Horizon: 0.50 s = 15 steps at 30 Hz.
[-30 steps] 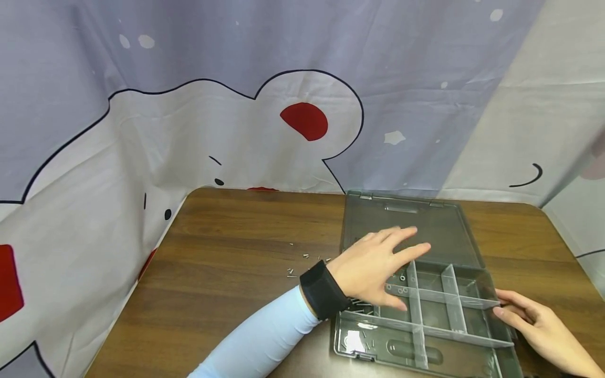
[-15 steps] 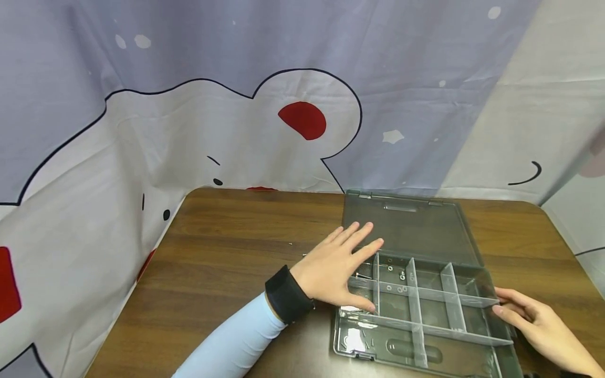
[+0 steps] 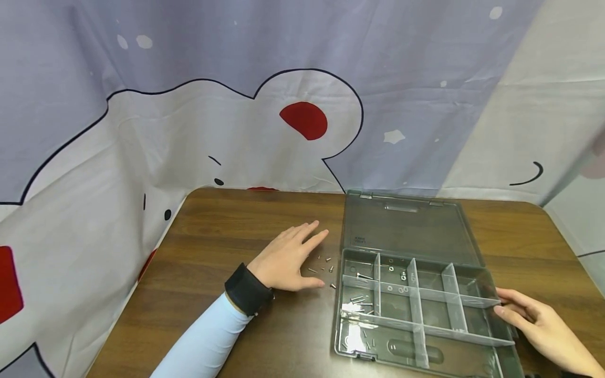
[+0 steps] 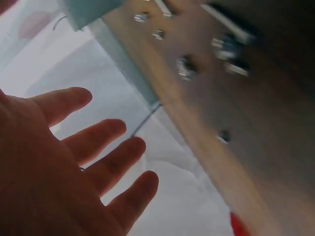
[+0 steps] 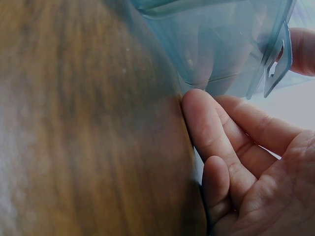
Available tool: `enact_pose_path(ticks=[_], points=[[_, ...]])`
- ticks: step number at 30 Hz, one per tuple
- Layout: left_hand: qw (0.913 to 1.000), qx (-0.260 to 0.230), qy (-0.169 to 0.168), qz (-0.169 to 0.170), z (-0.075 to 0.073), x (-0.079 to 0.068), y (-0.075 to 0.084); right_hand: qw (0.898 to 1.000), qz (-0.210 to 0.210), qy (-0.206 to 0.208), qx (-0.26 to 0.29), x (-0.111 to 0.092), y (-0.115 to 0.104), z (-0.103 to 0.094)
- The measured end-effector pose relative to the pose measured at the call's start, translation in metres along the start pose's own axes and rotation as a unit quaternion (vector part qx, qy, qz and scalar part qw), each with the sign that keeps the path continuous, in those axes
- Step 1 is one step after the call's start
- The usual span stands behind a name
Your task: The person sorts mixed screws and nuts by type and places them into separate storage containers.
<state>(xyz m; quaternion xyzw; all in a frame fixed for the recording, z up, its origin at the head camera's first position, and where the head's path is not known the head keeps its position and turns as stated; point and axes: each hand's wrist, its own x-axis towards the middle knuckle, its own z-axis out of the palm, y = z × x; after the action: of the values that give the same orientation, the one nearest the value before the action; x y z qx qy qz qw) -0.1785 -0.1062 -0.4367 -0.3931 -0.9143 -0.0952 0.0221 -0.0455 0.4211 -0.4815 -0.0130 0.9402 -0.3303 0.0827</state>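
Note:
A translucent grey compartment box (image 3: 437, 294) lies on the table with its lid (image 3: 406, 231) folded back. My left hand (image 3: 285, 257) is spread with nothing in it, left of the box and beside several small loose screws (image 3: 329, 269). In the left wrist view its fingers (image 4: 110, 167) are apart and the scattered screws (image 4: 186, 68) lie away from them. At the box's right wall, my right hand (image 3: 536, 320) holds the side between thumb and curled fingers. Longer screws (image 3: 361, 302) lie in the left compartments, and small nuts or washers (image 3: 403, 276) in the column beside them.
The wooden table (image 3: 212, 236) extends left of the box. A printed curtain (image 3: 198, 131) hangs along the table's back and left edges. The box's front clasp (image 3: 364, 356) faces the near side. Small screws (image 3: 368, 344) also lie in the front compartment.
My left hand has moved left, from above the box to the table beside it, uncovering the box's left compartments and the loose screws. The right hand has stayed at the box's side.

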Motion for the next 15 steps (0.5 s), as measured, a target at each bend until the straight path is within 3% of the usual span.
enact_pose_path(ticks=[6,15], points=[[0.9999,0.014,0.006,-0.001,0.003,-0.001,-0.011,1.000,0.006,-0.004,-0.001,0.001,0.002,-0.001],[0.9994,0.013,0.016,0.028,0.014,0.002,-0.018,1.000,-0.005,-0.003,0.005,0.001,0.008,0.001]])
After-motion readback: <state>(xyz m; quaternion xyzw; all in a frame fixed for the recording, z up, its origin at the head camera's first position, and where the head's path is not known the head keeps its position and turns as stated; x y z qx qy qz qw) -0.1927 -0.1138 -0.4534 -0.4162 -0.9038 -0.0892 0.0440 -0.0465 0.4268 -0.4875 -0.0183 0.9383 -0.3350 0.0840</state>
